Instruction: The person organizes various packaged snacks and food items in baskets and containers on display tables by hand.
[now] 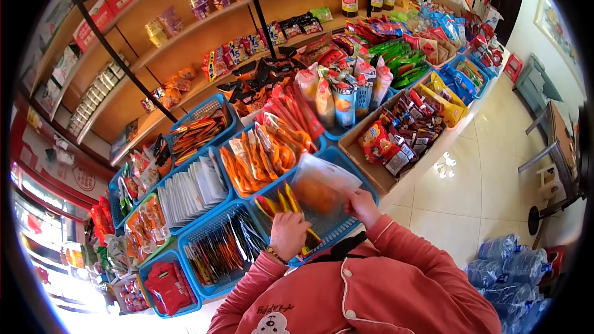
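Note:
My right hand (364,206) grips the edge of a clear plastic snack packet (323,187) with something orange inside. The packet is held up over a blue basket (356,164). To its left, my left hand (289,232), with a beaded bracelet at the wrist, is closed on slim yellow-and-black snack packets (286,200). They stand in the near part of the blue basket, and my fingers partly cover them. Close by on the left, another blue basket (207,284) holds a row of dark slim packets (226,244). Orange snack packets (253,161) fill the basket behind.
White packets (195,185) stand in a basket at left. A cardboard box (352,145) of mixed snacks (408,127) is at right. Wooden shelves (185,31) line the back. Bottled water packs (507,275) stand on the tiled floor (448,210) at lower right.

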`<action>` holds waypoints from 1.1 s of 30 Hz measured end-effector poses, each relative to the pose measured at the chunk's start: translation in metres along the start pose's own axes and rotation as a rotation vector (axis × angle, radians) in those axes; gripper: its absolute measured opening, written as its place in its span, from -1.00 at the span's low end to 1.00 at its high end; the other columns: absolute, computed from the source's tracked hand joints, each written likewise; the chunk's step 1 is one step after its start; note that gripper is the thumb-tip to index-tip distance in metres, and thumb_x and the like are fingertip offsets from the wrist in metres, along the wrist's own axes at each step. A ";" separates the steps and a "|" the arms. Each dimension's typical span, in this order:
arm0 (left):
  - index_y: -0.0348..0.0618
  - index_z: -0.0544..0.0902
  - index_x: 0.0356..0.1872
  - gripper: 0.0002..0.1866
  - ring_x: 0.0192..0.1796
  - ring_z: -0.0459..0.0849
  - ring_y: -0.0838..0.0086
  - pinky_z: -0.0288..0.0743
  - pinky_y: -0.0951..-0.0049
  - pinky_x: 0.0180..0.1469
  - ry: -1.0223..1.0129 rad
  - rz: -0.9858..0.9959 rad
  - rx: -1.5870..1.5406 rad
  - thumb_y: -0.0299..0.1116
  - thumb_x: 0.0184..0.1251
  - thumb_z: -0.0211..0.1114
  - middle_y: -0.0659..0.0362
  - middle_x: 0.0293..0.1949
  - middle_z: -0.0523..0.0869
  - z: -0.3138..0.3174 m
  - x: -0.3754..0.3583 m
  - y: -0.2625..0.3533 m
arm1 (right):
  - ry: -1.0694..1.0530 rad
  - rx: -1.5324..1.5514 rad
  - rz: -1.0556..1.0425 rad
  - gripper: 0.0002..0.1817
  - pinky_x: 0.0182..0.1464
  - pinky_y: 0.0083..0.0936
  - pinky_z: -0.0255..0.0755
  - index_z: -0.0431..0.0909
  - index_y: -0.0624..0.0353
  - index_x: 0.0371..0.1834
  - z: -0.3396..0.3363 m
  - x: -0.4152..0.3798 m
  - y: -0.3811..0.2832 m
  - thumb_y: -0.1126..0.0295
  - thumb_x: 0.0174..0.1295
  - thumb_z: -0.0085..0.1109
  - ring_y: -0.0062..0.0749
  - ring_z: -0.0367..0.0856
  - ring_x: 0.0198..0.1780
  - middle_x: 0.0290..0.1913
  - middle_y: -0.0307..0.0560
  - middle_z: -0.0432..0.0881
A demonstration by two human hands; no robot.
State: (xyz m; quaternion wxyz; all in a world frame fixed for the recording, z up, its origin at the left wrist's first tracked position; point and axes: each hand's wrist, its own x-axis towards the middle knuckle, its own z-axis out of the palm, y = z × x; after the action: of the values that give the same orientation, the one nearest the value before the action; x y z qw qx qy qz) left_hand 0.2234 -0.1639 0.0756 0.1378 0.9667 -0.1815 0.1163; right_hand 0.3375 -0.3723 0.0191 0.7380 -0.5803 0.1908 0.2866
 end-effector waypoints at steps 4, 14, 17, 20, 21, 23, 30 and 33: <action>-0.05 0.69 -0.40 -0.86 -0.15 0.57 0.29 0.39 0.26 -0.06 0.153 0.021 -0.101 -0.44 -0.06 0.29 0.23 -0.32 0.60 0.007 0.005 -0.004 | 0.080 -0.013 -0.314 -0.74 -0.44 -0.52 0.59 0.52 0.23 -0.37 -0.002 -0.008 0.012 0.26 0.38 0.04 -0.39 0.64 -0.48 -0.49 -0.19 0.51; -0.05 0.62 -0.05 -0.64 0.11 0.53 0.21 0.35 0.19 0.18 0.066 0.060 -0.155 -0.39 0.04 0.30 0.08 0.02 0.57 0.049 0.057 0.009 | 0.052 0.049 -0.107 -0.66 -0.41 -0.42 0.63 0.46 0.38 -0.24 -0.018 -0.014 0.028 0.22 0.39 -0.02 -0.21 0.68 -0.43 -0.39 0.00 0.55; -0.05 0.54 0.11 -0.56 0.26 0.41 0.12 0.20 0.06 0.33 0.149 -0.055 -0.181 -0.24 0.18 0.26 0.03 0.24 0.44 0.030 0.052 0.021 | -0.010 0.005 -0.014 -0.61 -0.43 -0.42 0.63 0.44 0.40 -0.17 -0.025 -0.019 0.019 0.17 0.39 0.00 -0.20 0.68 -0.45 -0.35 0.07 0.57; -0.02 0.47 0.22 -0.44 0.39 0.26 0.08 0.02 -0.20 0.37 0.166 -0.319 -0.119 -0.09 0.20 0.30 0.00 0.34 0.33 0.021 0.021 0.009 | 0.045 -0.096 -0.085 -0.62 -0.48 -0.46 0.59 0.42 0.39 -0.04 -0.031 -0.032 0.008 0.22 0.37 0.03 -0.27 0.63 -0.53 -0.34 0.06 0.59; -0.01 0.42 0.26 -0.38 0.40 0.22 0.03 0.01 -0.24 0.36 0.157 -0.399 -0.032 -0.02 0.19 0.29 -0.03 0.35 0.30 0.029 0.007 0.003 | 0.129 -0.242 -0.264 -0.64 -0.45 -0.44 0.57 0.41 0.35 0.01 -0.031 -0.044 0.001 0.26 0.34 0.08 -0.27 0.61 -0.51 -0.33 0.05 0.59; 0.00 0.35 0.31 -0.31 0.43 0.15 -0.03 -0.02 -0.30 0.35 0.101 -0.534 0.016 0.06 0.19 0.27 -0.06 0.37 0.24 0.040 -0.015 -0.004 | 0.212 -0.386 -0.446 -0.64 -0.43 -0.42 0.55 0.41 0.31 0.06 -0.035 -0.044 -0.002 0.30 0.31 0.12 -0.28 0.60 -0.49 -0.31 0.04 0.60; 0.06 0.23 0.41 -0.19 0.47 0.04 -0.10 0.06 -0.41 0.26 0.032 -0.607 -0.094 0.09 0.16 0.30 -0.10 0.45 0.08 0.052 -0.003 0.015 | 0.488 -1.371 -1.370 -0.57 -0.20 -0.30 0.52 0.47 0.15 0.08 -0.007 -0.032 -0.017 0.37 0.11 0.24 -0.14 0.59 -0.21 -0.10 0.02 0.55; 0.11 0.30 0.37 -0.25 0.47 0.03 -0.13 0.10 -0.47 0.21 0.141 -0.519 -0.093 0.09 0.17 0.29 -0.06 0.46 0.07 0.054 0.002 0.017 | 0.123 -1.232 -1.141 -0.68 -0.14 -0.32 0.52 0.54 0.16 -0.05 -0.012 -0.013 0.015 0.43 0.09 0.24 -0.04 0.60 -0.15 -0.09 0.03 0.58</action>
State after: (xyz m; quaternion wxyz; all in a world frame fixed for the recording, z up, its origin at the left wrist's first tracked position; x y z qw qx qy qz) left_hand 0.2284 -0.1967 0.0300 0.2196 0.9630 0.0773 0.1355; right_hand 0.3186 -0.3838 0.0134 0.3093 -0.9015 -0.2823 -0.1095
